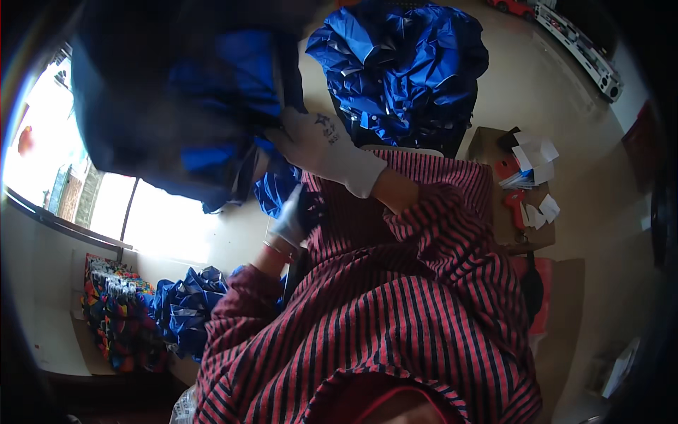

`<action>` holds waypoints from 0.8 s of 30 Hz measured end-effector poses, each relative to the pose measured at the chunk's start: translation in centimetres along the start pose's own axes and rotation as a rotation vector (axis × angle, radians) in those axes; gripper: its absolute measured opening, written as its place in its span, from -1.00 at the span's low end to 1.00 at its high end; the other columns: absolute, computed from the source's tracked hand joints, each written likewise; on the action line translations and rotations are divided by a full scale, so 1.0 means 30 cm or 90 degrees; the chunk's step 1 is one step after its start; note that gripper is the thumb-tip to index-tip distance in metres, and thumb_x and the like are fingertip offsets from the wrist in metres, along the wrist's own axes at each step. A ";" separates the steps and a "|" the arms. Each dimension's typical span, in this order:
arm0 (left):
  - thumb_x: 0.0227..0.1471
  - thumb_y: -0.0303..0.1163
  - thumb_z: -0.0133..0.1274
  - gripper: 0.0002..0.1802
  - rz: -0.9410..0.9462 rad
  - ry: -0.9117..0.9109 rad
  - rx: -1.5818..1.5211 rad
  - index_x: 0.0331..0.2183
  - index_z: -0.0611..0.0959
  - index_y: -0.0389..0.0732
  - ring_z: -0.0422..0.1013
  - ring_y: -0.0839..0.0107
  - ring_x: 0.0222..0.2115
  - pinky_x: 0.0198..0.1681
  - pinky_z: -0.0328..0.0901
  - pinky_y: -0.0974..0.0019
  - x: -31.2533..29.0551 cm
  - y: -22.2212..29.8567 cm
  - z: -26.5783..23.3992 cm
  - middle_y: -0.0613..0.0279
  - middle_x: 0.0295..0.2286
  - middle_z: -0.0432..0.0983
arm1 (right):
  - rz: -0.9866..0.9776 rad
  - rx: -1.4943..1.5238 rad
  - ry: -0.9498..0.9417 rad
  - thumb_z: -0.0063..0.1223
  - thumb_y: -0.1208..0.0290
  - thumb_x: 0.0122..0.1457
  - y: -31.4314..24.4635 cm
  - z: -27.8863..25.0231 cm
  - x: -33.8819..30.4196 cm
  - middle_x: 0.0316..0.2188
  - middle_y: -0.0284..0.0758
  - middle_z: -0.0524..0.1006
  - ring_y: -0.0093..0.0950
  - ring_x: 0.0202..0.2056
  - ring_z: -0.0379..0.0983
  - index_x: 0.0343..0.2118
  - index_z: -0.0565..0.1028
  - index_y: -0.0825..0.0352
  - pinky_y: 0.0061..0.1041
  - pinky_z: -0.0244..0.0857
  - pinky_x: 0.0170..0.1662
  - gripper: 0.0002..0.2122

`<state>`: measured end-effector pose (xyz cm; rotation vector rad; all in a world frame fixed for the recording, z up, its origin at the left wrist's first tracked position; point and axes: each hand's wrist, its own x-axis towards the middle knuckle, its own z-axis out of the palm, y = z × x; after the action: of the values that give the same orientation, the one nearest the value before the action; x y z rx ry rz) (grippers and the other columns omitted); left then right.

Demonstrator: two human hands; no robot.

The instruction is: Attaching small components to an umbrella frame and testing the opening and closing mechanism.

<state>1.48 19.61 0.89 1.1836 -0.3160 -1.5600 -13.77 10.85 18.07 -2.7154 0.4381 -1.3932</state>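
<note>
My right hand (326,152), in a white glove with printing on its back, grips the edge of a large blue and dark cloth piece (233,78). The cloth is raised at the upper left, partly blurred and mostly in shadow. Lower down, beside my lap, is my left hand (289,225) in a pale glove. A dark patch lies along its inner side, and its fingers are hard to make out. Crumpled blue fabric (274,192) hangs just beyond this hand, below the raised piece.
A heap of shiny blue fabric (402,71) lies ahead of my knees. At the right, a cardboard box (487,141) has papers and a red tool (515,208) on or near it. More blue fabric (187,304) and a colourful patterned bundle (116,311) lie at the left, below a bright window.
</note>
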 end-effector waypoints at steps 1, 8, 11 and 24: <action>0.13 0.05 -0.02 -0.35 0.311 -0.065 0.334 0.04 0.39 -0.27 0.44 0.21 -0.17 -0.07 0.34 0.14 -0.070 -0.034 0.164 0.06 -0.15 0.46 | 0.070 0.002 -0.071 -0.02 0.22 0.17 0.008 -0.024 -0.002 -0.52 -0.14 0.55 -0.17 -0.49 0.53 -0.36 0.46 0.33 -0.19 0.37 -0.44 -0.76; 0.24 0.03 -0.23 -0.43 0.217 -0.445 -0.434 0.09 0.37 -0.20 0.36 0.23 -0.01 0.13 0.22 0.13 -0.154 -0.003 0.391 0.07 -0.06 0.42 | 0.167 -0.027 -0.263 -0.11 0.13 0.22 0.105 0.038 -0.067 -0.50 -0.09 0.57 -0.11 -0.38 0.54 -0.38 0.46 0.38 -0.16 0.39 -0.28 -0.67; 0.24 0.03 -0.23 -0.43 0.289 -0.294 -0.368 0.08 0.40 -0.18 0.36 0.19 -0.01 0.09 0.23 0.10 -0.209 0.052 0.467 0.10 -0.07 0.43 | 0.183 -0.057 -0.279 -0.12 0.17 0.22 0.101 0.046 -0.084 -0.50 -0.09 0.57 -0.12 -0.40 0.55 -0.37 0.46 0.37 -0.17 0.40 -0.30 -0.69; 0.19 -0.06 -0.12 -0.52 0.380 -0.044 -0.156 0.01 0.50 -0.16 0.42 0.25 -0.08 0.01 0.29 0.23 -0.045 0.135 0.230 0.14 -0.16 0.52 | 0.093 -0.089 -0.450 -0.07 0.43 0.09 0.033 0.080 -0.084 -0.44 -0.02 0.59 -0.13 -0.34 0.59 -0.38 0.48 0.44 -0.23 0.45 -0.30 -0.83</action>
<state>-1.80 16.72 7.72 0.7517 -0.4601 -1.0784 -13.44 10.42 14.51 -2.9553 0.6579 -0.3225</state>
